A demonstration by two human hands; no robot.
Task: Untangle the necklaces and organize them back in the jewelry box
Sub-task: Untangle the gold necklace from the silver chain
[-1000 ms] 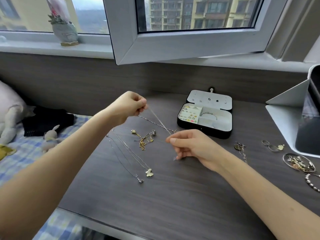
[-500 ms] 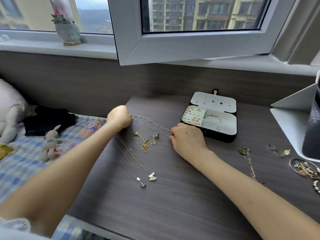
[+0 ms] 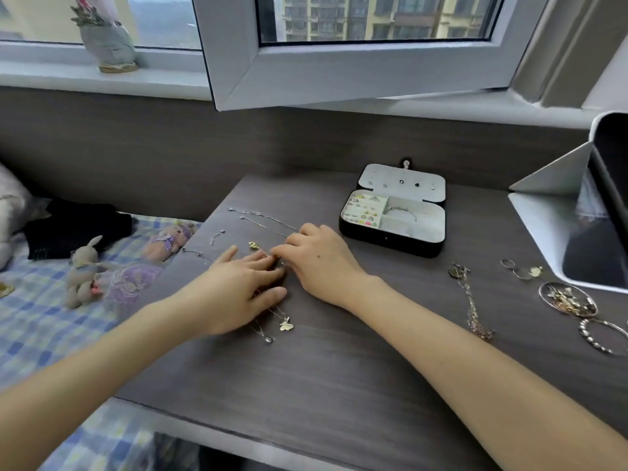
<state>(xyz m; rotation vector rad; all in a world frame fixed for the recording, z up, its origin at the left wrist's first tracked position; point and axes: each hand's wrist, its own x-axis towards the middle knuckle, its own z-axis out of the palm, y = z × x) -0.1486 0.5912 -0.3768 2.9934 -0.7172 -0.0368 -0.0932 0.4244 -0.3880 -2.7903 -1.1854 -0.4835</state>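
1. Gold links of the tangled necklace (image 3: 253, 245) show just above your left hand (image 3: 238, 294) at the centre of the frame. The rest of the knot is hidden under your fingers.
2. Your left hand lies flat on the desk (image 3: 339, 385) with its fingers nearly straight, pressing the chains down rather than gripping anything.
3. Your right hand (image 3: 321, 263) has its fingers curled, the tips meeting the left fingertips at the knot. I cannot tell whether they pinch a link.
4. Two silver chains (image 3: 261, 219) lie stretched out beyond both hands, their long axis slanting from the upper left down toward your right knuckles.
5. A butterfly pendant (image 3: 286, 324) and a silver drop pendant (image 3: 268, 339) trail out below your left thumb, their chains running under that palm.
6. The jewelry box (image 3: 387, 237) stands open to the upper right, near your right hand and well apart from the left. The right hand is likely the one to carry a freed chain across.
7. By my judgement you are mid-untangling, and none of these necklaces has been boxed yet.
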